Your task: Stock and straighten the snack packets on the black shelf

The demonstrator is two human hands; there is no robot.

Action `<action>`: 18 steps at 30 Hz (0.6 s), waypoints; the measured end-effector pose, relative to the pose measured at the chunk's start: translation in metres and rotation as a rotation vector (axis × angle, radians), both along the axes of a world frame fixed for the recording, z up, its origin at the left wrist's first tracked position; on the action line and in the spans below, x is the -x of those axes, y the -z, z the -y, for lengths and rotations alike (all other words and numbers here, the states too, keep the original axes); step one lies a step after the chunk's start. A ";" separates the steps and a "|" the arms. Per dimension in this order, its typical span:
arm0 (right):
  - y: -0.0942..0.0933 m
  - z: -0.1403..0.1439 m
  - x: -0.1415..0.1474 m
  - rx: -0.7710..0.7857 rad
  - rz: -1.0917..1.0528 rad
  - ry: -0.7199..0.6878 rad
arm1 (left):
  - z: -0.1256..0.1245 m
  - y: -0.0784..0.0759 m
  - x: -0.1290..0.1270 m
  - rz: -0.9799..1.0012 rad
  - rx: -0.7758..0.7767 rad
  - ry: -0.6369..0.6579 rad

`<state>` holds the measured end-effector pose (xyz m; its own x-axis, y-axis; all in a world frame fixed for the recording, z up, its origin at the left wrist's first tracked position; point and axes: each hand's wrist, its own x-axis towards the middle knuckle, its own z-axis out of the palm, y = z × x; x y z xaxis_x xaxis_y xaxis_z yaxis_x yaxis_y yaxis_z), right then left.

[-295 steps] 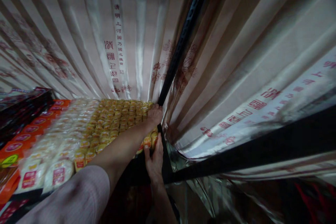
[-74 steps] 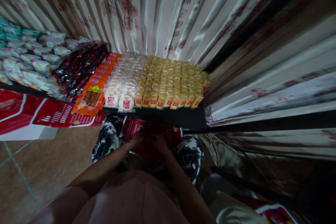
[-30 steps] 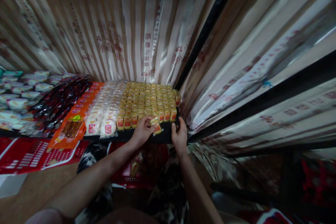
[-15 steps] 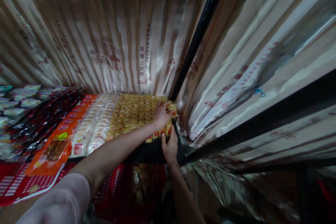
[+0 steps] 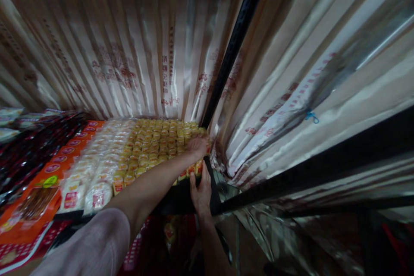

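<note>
Small yellow packaged snacks (image 5: 158, 140) stand in close rows on a black shelf (image 5: 176, 198). My left hand (image 5: 197, 146) reaches across them and lies flat over the rightmost packs by the corner post, fingers extended; its fingertips are hard to make out. Just in front, my right hand (image 5: 202, 189) rests against the near end of the rightmost row. Its thumb and fingers are apart, with the front yellow pack (image 5: 198, 167) between their tips. Both hands touch the packs.
Clear-wrapped white packs (image 5: 97, 172), an orange snack bag (image 5: 42, 198) and dark shiny packets (image 5: 32, 151) line the shelf leftward. A black post (image 5: 233, 47) and black rail (image 5: 310, 159) border the right. Pleated printed sheeting (image 5: 145, 51) hangs behind; a red basket (image 5: 132, 250) sits below.
The view has shifted, so the shelf goods appear further left. My left hand has gone from gripping a yellow pack at the row's end to lying flat there. My right hand keeps its place.
</note>
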<state>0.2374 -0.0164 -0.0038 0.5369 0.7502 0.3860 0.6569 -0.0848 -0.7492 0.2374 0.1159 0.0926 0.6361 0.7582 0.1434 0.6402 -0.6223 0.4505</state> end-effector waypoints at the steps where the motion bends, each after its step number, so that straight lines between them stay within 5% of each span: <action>1: 0.001 0.000 0.000 -0.006 0.002 -0.003 | 0.000 0.001 -0.002 -0.025 -0.018 0.010; 10: 0.004 -0.001 0.000 -0.029 0.047 0.017 | -0.003 0.010 -0.024 -0.084 -0.053 -0.090; 18: 0.002 0.001 0.002 0.000 0.006 0.024 | 0.002 0.010 -0.020 -0.206 -0.248 -0.073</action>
